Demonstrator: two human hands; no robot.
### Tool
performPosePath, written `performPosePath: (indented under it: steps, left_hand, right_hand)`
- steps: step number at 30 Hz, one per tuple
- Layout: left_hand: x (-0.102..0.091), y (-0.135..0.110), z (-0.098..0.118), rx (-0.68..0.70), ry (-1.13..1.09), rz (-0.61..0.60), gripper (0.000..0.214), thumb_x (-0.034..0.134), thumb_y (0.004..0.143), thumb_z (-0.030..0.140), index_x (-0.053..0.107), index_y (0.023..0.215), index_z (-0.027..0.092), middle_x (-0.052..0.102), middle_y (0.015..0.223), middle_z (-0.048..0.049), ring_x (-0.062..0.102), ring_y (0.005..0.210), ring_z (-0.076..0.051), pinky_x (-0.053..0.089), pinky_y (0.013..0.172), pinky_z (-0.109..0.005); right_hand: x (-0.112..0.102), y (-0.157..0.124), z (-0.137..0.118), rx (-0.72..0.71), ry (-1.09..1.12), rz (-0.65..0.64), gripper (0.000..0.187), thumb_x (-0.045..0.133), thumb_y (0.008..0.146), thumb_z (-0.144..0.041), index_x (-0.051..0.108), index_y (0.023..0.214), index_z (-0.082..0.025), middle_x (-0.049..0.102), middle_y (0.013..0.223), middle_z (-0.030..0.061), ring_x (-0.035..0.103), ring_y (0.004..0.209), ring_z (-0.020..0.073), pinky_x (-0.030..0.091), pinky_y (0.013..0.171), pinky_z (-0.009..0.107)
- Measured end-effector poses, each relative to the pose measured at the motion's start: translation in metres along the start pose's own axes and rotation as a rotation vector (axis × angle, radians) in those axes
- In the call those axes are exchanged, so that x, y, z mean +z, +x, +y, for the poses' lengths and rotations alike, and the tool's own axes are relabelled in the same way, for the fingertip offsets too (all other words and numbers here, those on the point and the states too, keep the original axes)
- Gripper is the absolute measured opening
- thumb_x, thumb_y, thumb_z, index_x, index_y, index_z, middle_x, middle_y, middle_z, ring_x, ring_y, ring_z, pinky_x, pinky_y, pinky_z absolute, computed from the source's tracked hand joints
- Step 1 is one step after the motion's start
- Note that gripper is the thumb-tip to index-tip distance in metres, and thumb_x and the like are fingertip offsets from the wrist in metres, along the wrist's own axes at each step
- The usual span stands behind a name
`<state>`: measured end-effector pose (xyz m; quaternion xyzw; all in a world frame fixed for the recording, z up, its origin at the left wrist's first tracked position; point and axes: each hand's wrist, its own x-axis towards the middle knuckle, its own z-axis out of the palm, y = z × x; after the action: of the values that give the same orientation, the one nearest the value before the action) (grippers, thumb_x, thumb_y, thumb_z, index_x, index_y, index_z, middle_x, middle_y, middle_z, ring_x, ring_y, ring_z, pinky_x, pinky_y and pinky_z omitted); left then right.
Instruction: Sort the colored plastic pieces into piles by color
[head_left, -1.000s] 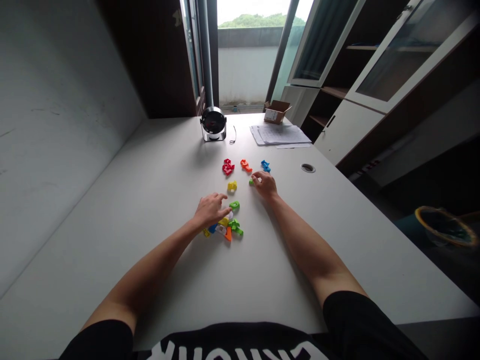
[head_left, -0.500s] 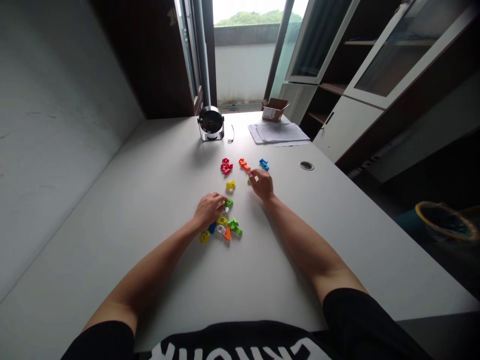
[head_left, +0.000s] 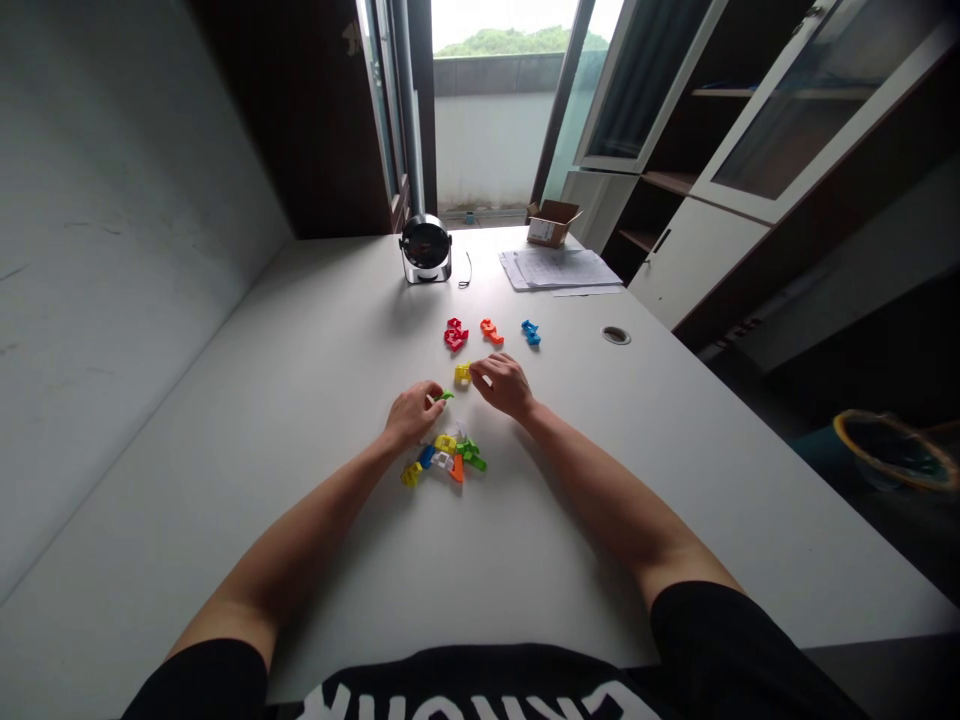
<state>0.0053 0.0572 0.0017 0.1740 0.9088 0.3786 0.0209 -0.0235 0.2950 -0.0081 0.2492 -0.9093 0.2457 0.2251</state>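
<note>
My left hand point(head_left: 411, 416) rests on the white table point(head_left: 300, 420), with a small green plastic piece point(head_left: 445, 396) pinched at its fingertips. My right hand point(head_left: 504, 386) reaches left, its fingertips close to a yellow plastic piece point(head_left: 463, 373). A heap of mixed pieces point(head_left: 446, 458) in green, yellow, blue, orange and white lies just below both hands. Farther away sit small groups of red pieces point(head_left: 454, 334), orange pieces point(head_left: 491, 332) and blue pieces point(head_left: 531, 333). Nothing shows in my right hand, though its curled fingers could hide a small piece.
A round chrome desk fan point(head_left: 425, 247) with a thin black cable stands at the table's far side. Near it lie a stack of papers point(head_left: 559, 268) and a small cardboard box point(head_left: 553, 224). A cable grommet point(head_left: 616, 335) is set in the tabletop, and a wall point(head_left: 127, 200) borders the left side.
My right hand has moved left toward the yellow piece, and the small green piece beside it no longer shows. My left hand has drawn a green piece up and left, away from the heap.
</note>
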Motion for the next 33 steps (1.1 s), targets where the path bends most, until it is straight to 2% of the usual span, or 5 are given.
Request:
performPosePath:
  steps: [4, 10, 17, 25, 33]
  left_hand:
    - [0.002, 0.013, -0.018, -0.106, -0.313, 0.045, 0.026, 0.057, 0.088, 0.041, 0.06, 0.103, 0.019, 0.069, 0.098, -0.005, 0.063, 0.078, -0.013, 0.048, 0.069, -0.023]
    - [0.007, 0.018, -0.027, -0.088, -0.551, 0.043, 0.027, 0.064, 0.081, 0.041, 0.056, 0.091, 0.017, 0.064, 0.086, -0.0025, 0.06, 0.074, -0.011, 0.048, 0.069, -0.022]
    - [0.002, 0.014, -0.016, -0.111, -0.569, -0.105, 0.025, 0.061, 0.082, 0.038, 0.058, 0.092, 0.016, 0.064, 0.082, -0.0013, 0.058, 0.068, -0.011, 0.045, 0.062, -0.02]
    - [0.002, 0.015, -0.019, -0.116, -0.591, -0.087, 0.03, 0.057, 0.086, 0.042, 0.059, 0.099, 0.015, 0.067, 0.085, -0.004, 0.059, 0.068, -0.011, 0.047, 0.06, -0.02]
    - [-0.001, 0.013, -0.018, -0.078, -0.623, -0.124, 0.036, 0.066, 0.083, 0.044, 0.057, 0.104, 0.016, 0.07, 0.091, -0.0071, 0.063, 0.077, -0.013, 0.052, 0.072, -0.025]
  right_hand:
    - [0.003, 0.0, -0.012, -0.102, -0.004, -0.081, 0.025, 0.048, 0.099, -0.036, 0.068, 0.105, -0.023, 0.07, 0.093, 0.0066, 0.061, 0.087, 0.0206, 0.045, 0.086, 0.036]
    - [0.008, 0.001, -0.02, -0.236, 0.03, -0.085, 0.029, 0.055, 0.097, -0.036, 0.063, 0.121, -0.022, 0.068, 0.108, 0.0087, 0.061, 0.098, 0.0226, 0.048, 0.089, 0.038]
    - [0.009, 0.001, -0.028, -0.315, 0.125, -0.155, 0.025, 0.052, 0.099, -0.027, 0.059, 0.123, -0.022, 0.065, 0.109, 0.0087, 0.06, 0.1, 0.021, 0.051, 0.085, 0.034]
    - [0.014, -0.001, -0.028, -0.254, 0.196, -0.132, 0.022, 0.053, 0.098, -0.026, 0.06, 0.119, -0.021, 0.065, 0.103, 0.0077, 0.06, 0.096, 0.0191, 0.05, 0.085, 0.033]
    - [0.013, -0.001, -0.028, -0.182, 0.208, -0.1, 0.019, 0.057, 0.097, -0.034, 0.065, 0.107, -0.02, 0.067, 0.093, 0.006, 0.061, 0.082, 0.0164, 0.048, 0.076, 0.029]
